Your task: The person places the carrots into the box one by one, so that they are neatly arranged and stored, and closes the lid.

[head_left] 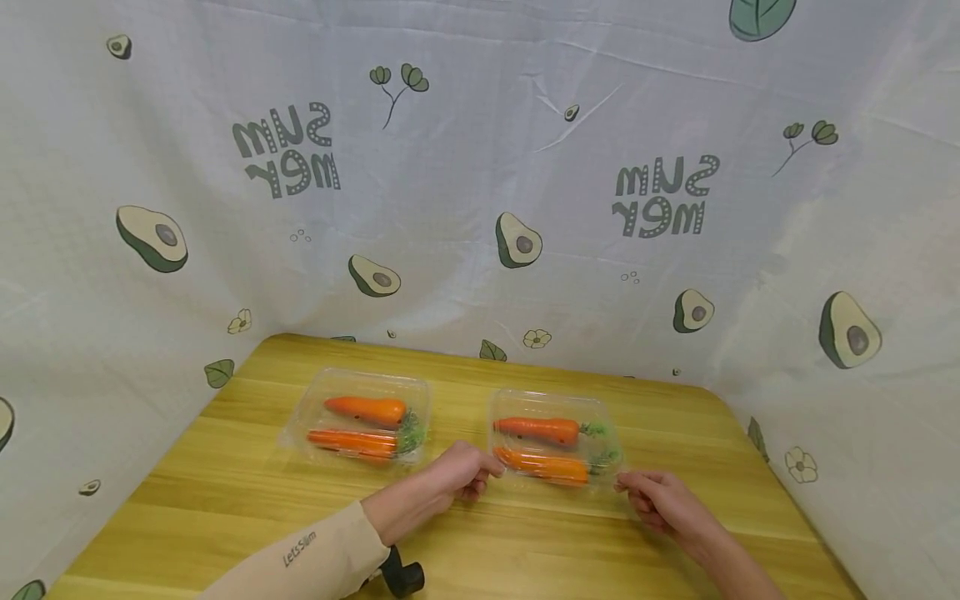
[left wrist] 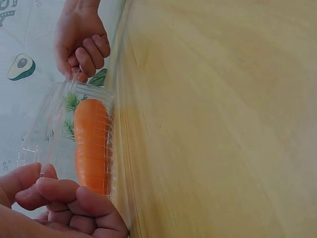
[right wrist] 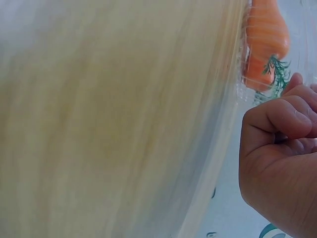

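A clear plastic clamshell box (head_left: 555,402) with two orange carrots (head_left: 543,430) with green tops stands right of the table's middle. At its front left corner my left hand (head_left: 461,475) pinches the rim between thumb and forefinger, the other fingers curled in. My right hand (head_left: 663,504) pinches the front right corner in the same way. The left wrist view shows both hands at the two ends of the box's rim (left wrist: 57,111), with one carrot (left wrist: 91,144) behind the ridged wall. In the right wrist view my right hand (right wrist: 282,148) partly hides the box's corner.
A second clear box (head_left: 375,379) with two carrots (head_left: 367,410) sits to the left on the wooden table (head_left: 225,475). A white curtain (head_left: 450,167) printed with avocados hangs round the back and sides. A black object (head_left: 405,579) shows below the left sleeve.
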{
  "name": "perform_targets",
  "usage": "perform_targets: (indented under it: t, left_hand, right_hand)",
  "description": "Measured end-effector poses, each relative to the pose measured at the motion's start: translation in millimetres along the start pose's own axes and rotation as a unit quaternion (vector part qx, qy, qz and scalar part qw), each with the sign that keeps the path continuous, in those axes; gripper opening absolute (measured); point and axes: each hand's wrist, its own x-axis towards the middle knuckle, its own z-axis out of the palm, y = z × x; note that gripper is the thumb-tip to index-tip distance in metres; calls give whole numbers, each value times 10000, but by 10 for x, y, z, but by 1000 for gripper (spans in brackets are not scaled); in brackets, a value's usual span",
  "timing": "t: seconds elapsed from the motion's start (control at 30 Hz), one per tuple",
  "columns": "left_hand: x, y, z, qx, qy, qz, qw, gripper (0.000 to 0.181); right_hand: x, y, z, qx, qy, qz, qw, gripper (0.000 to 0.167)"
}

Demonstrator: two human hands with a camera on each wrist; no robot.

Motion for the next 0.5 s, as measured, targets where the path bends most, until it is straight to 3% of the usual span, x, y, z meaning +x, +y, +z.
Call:
perform_targets:
  t: [0.5]
  left_hand:
    - [-21,-13,-4,82,40,20,10000,24]
  right_hand:
    - [-25,-50,2,302,-183,-20,9994,36]
